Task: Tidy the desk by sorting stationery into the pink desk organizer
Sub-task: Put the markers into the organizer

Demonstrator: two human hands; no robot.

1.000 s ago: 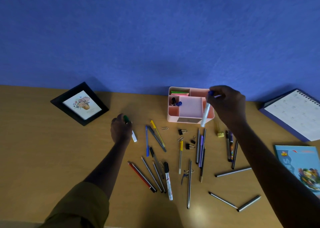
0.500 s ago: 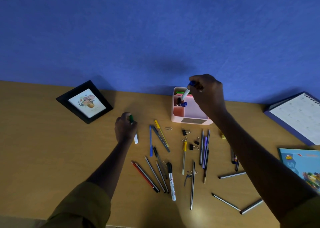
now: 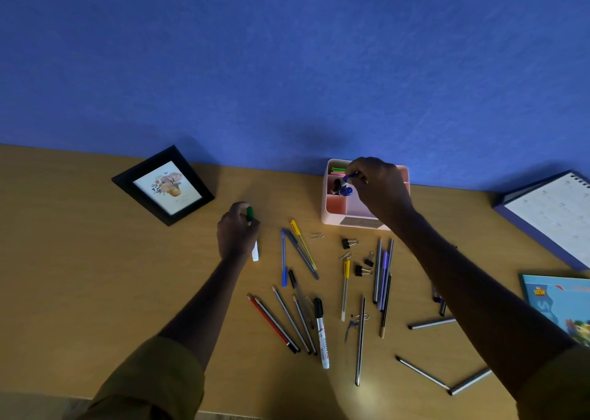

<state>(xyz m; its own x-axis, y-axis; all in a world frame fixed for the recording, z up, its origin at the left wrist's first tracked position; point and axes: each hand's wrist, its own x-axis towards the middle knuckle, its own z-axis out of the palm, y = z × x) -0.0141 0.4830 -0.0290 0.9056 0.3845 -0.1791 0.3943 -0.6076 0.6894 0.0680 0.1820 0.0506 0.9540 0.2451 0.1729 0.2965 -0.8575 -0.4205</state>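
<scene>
The pink desk organizer (image 3: pixel 334 209) stands against the blue wall at the back of the desk. My right hand (image 3: pixel 376 186) hovers over it and pinches the blue cap of a marker (image 3: pixel 349 176) that stands lowered into the organizer's left compartment, beside another blue-capped marker (image 3: pixel 346 191). To the left, my left hand (image 3: pixel 236 229) rests on the desk and grips a white marker with a green cap (image 3: pixel 250 214). Several pens, pencils (image 3: pixel 289 319) and black binder clips (image 3: pixel 348 243) lie scattered in front of the organizer.
A black picture frame (image 3: pixel 163 184) lies at the back left. A calendar (image 3: pixel 555 215) and a light blue book (image 3: pixel 562 308) sit at the right edge. A black-capped white marker (image 3: pixel 321 331) lies near the front among the pencils.
My right hand carried the blue-capped marker left from over the organizer's right side and lowered it into the left compartment. My left hand stayed on the green-capped marker.
</scene>
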